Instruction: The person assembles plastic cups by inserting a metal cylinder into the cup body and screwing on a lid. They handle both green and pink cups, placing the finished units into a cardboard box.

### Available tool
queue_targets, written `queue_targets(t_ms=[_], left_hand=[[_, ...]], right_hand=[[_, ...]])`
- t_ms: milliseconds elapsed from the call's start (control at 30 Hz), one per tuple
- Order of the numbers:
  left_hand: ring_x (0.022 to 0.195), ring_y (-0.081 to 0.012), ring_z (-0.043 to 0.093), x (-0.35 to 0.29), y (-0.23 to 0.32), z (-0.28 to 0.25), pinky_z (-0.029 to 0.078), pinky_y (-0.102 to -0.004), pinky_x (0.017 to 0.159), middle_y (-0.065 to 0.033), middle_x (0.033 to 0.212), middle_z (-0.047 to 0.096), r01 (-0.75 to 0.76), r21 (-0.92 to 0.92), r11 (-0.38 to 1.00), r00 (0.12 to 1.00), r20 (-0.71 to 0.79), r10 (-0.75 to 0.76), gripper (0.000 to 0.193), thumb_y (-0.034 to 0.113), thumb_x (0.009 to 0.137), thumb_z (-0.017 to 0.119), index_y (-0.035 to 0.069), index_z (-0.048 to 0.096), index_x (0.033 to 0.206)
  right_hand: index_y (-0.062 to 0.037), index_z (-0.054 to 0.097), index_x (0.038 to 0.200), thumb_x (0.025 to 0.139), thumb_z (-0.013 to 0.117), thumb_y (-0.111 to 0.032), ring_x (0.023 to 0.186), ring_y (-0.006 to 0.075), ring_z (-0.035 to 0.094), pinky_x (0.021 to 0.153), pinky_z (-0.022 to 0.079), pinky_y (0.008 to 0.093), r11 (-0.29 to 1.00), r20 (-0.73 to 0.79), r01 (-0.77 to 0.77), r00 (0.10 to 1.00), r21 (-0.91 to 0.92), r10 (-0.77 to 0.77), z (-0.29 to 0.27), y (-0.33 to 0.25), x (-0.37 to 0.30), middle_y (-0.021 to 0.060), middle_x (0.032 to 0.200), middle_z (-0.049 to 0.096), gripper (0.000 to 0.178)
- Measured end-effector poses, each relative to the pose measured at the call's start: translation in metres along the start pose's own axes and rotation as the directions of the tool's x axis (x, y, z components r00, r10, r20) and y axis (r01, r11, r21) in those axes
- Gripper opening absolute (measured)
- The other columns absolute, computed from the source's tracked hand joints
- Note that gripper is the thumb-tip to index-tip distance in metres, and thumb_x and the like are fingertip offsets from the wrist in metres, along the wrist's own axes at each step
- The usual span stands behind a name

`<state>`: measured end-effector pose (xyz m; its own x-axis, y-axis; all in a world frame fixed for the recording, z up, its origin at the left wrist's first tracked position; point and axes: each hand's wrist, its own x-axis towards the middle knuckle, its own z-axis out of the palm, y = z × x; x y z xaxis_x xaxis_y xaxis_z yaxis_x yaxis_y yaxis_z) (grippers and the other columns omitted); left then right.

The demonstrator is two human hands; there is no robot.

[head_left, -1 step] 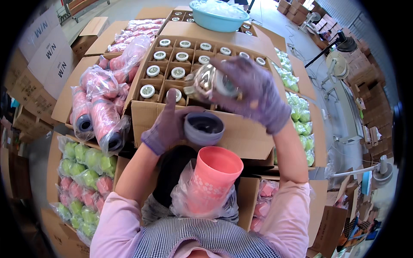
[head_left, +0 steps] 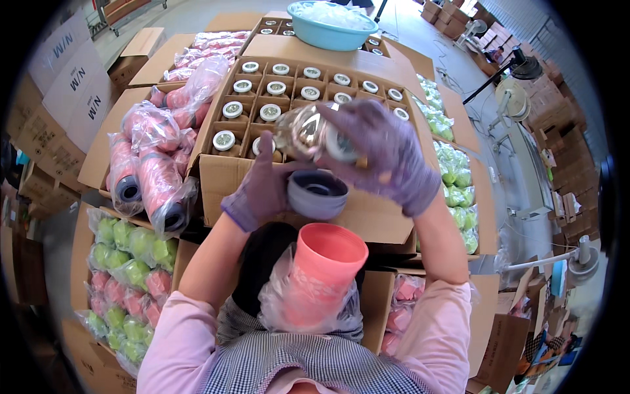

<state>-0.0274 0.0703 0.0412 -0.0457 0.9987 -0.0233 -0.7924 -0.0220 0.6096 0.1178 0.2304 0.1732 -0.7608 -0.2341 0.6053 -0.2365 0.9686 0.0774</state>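
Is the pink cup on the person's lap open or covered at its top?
Open: no lid sits on the pink cup, and its bare inner wall shows from above.

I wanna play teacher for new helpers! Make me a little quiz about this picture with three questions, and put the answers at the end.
1. Which hand holds the shiny mirrored flask?

2. True or false: the light-blue basin stands farther from the person than the pink container.

3. What colour is the small round cup that the left hand holds?
A) lime green
B) greyish purple
C) bright yellow

Key:
1. The right hand.
2. True: the basin is beyond the open carton, while the pink container is at the person's lap.
3. B
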Motion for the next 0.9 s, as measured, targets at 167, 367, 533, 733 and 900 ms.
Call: queue_targets(t_ms=[167, 367, 533, 733, 900], left_hand=[[0.136, -0.0318, 0.045, 0.042, -0.021, 0.018, 0.035, -0.0502, 0.115, -0.0142, 0.149, 0.044, -0.096, -0.478, 0.873, 0.974, 0.137, 0.183, 0.09, 0.075, 0.09, 0.044, 0.01, 0.034, 0.151], [0.133, -0.0298, 0.048, 0.043, -0.037, 0.033, 0.038, -0.0472, 0.114, -0.0115, 0.146, 0.048, -0.272, -0.343, 0.899, 0.946, 0.073, 0.315, 0.084, 0.069, 0.091, 0.052, 0.012, 0.036, 0.15], [0.128, -0.0272, 0.053, 0.016, -0.023, 0.016, 0.043, -0.0447, 0.11, -0.0123, 0.141, 0.053, -0.322, 0.032, 0.946, 0.944, -0.069, 0.323, 0.085, 0.069, 0.09, 0.055, 0.007, 0.04, 0.146], [0.106, -0.0237, 0.06, -0.003, -0.024, -0.002, 0.047, -0.0348, 0.096, -0.0115, 0.112, 0.06, -0.034, 0.655, 0.755, 0.998, -0.014, 0.057, 0.037, 0.032, 0.082, 0.071, 0.001, 0.065, 0.102], [0.137, -0.032, 0.039, -0.016, -0.036, 0.005, 0.03, -0.0425, 0.114, -0.021, 0.147, 0.041, -0.372, 0.915, 0.156, 0.914, 0.332, 0.235, 0.042, 0.023, 0.087, 0.07, 0.003, 0.066, 0.124]], right_hand=[[-0.0164, 0.062, 0.13, 0.073, 0.08, -0.029, 0.103, 0.033, 0.06, 0.089, 0.051, 0.0434, 0.989, -0.039, 0.012, 0.999, -0.147, -0.018, 0.001, -0.041, -0.042, 0.0107, 0.116, 0.058, 0.061], [-0.0151, 0.063, 0.128, 0.082, 0.071, -0.032, 0.127, 0.0376, 0.049, 0.102, 0.042, 0.0489, 0.979, -0.221, -0.152, 0.968, -0.139, 0.118, 0.033, -0.049, -0.071, 0.0142, 0.129, 0.053, 0.05], [-0.0015, 0.056, 0.134, 0.088, 0.065, -0.025, 0.129, 0.0367, 0.048, 0.111, 0.035, 0.0458, 0.803, -0.242, -0.149, 0.908, 0.577, 0.343, 0.006, -0.05, -0.087, 0.0188, 0.138, 0.052, 0.052], [-0.0002, 0.042, 0.145, 0.104, 0.05, -0.032, 0.125, 0.0187, 0.05, 0.109, 0.037, 0.0338, 0.351, -0.001, -0.351, 0.706, 0.868, 0.708, 0.005, -0.032, -0.102, 0.0104, 0.137, 0.053, 0.053], [-0.0077, 0.051, 0.139, 0.1, 0.057, -0.035, 0.116, 0.0201, 0.057, 0.098, 0.049, 0.0337, 0.268, 0.376, -0.555, 0.778, 0.788, 0.503, -0.005, -0.037, -0.107, 0.0087, 0.13, 0.058, 0.048]])
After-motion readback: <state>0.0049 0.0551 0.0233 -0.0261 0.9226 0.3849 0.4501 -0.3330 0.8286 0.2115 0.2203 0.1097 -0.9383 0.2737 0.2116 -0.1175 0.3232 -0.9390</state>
